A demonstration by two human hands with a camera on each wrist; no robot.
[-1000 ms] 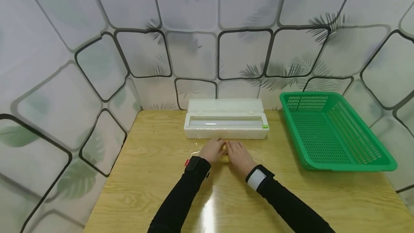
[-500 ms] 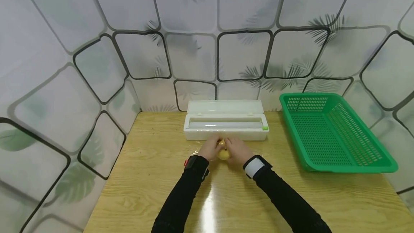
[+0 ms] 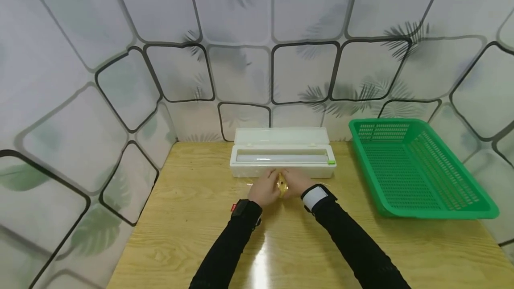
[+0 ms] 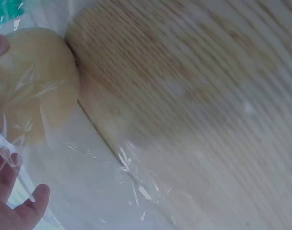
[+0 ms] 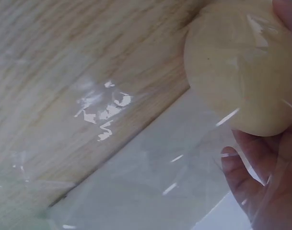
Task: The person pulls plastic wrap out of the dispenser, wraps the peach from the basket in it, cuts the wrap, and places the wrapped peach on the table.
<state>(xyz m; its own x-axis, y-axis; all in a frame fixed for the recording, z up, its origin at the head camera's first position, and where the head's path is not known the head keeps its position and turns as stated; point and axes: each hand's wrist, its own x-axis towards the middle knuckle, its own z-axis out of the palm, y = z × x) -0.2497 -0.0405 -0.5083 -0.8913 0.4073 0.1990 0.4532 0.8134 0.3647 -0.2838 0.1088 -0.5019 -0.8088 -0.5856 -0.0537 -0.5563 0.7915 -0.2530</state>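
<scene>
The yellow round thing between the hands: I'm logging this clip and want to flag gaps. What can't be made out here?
- Yellow round thing: what it is; head view too small, both hands cover it, film blurs the wrist views.
- Clear film: its full extent; cut off by wrist-view edges.
- White dispenser box: contents; glare.
- Left hand's fingers: mostly out of frame.

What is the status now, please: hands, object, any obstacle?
Left hand and right hand both grip the yellow round object in cling film. White dispenser box just behind. Nothing blocks.
</scene>
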